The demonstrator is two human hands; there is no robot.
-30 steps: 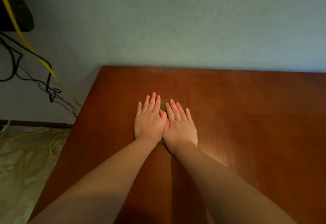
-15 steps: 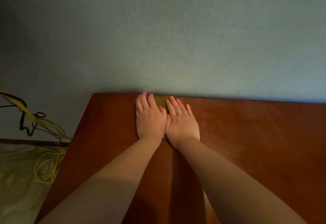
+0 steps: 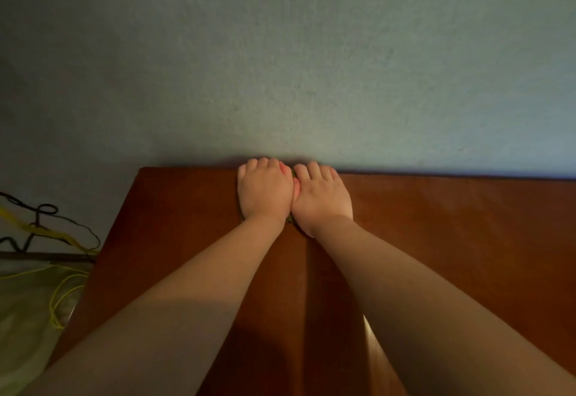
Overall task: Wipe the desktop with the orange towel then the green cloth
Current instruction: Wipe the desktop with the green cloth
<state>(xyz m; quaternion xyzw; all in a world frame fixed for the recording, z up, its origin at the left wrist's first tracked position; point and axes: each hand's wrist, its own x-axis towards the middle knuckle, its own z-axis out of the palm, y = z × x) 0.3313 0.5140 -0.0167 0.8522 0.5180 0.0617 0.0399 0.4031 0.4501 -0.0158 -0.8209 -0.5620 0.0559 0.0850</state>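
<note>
Single head-worn view, looking forward and down
The camera is hovering close over the surface (image 3: 452,227), facing the wall (image 3: 311,68) behind it, with the left forearm (image 3: 187,289) and right forearm (image 3: 414,296) reaching away from the lens.

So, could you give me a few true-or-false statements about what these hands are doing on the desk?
1. The left hand and right hand lie side by side, touching. True.
2. They are at the near edge of the desktop. False: they are at its far edge, against the wall.
3. A sliver of green cloth shows between them. True.
4. An orange towel lies on the desk. False: none is in view.
5. A yellow cable lies left of the desk. True.
</note>
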